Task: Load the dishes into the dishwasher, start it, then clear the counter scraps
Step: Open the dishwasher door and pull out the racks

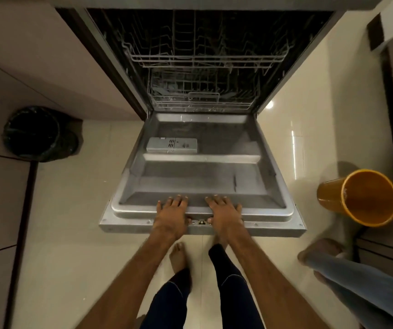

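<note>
Dishwasher door (202, 172) hangs fully lowered, its empty racks (202, 58) at 12 o'clock. Left hand (171, 216) and right hand (225, 216) rest on its near edge at 6 o'clock, fingers (179, 202) flat and straight, holding nothing. An orange bin (330, 198) stands at 3 o'clock.

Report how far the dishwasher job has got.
Done: the door is down flat. In hand: the left hand and right hand rest on its front edge. Left: the racks look empty, so loading, starting and scrap clearing all remain.
</note>
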Tool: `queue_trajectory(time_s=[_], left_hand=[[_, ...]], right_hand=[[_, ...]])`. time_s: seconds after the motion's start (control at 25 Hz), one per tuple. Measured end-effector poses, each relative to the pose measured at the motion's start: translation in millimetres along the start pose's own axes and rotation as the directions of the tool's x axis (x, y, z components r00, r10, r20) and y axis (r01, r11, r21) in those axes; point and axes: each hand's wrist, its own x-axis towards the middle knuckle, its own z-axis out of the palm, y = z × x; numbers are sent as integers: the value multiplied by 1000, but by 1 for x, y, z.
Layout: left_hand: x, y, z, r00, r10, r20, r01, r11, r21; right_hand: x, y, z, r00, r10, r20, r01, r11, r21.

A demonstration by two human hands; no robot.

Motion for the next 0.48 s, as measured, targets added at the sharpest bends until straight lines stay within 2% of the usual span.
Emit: queue_trajectory(time_s=[0.28, 0.48], left_hand=[[30, -11, 89, 997, 31, 65, -31, 999, -11], [54, -16, 170, 998, -3, 69, 2, 1000, 5]], right_hand=[[46, 12, 87, 993, 56, 105, -54, 998, -18], [80, 26, 168, 995, 72, 70, -67, 995, -74]])
